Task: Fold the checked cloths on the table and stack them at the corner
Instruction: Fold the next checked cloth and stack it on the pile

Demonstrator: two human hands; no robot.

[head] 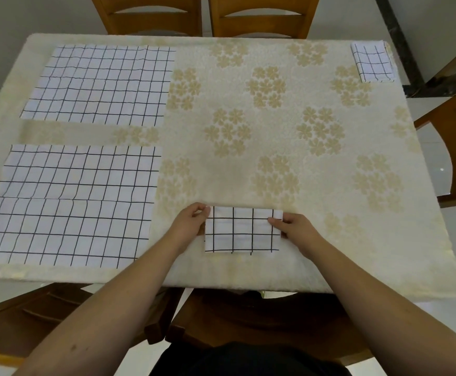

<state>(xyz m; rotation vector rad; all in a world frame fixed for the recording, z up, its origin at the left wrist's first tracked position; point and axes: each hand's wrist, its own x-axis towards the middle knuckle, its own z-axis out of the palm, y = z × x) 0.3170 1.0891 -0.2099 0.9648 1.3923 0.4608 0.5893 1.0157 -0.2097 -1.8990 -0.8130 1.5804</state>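
A small folded white cloth with black checks (pixel 241 230) lies near the table's front edge, in front of me. My left hand (pixel 190 222) pinches its upper left corner. My right hand (pixel 293 226) pinches its upper right corner, fingers curled over the top fold. Two checked cloths lie spread flat on the left: one at the far left (pixel 99 84), one at the near left (pixel 72 204). A folded checked cloth (pixel 372 62) sits at the far right corner of the table.
The table wears a cream cloth with beige flower clusters (pixel 275 126). Wooden chairs stand at the far side (pixel 259 14), at the right (pixel 454 147), and close under the front edge (pixel 58 316).
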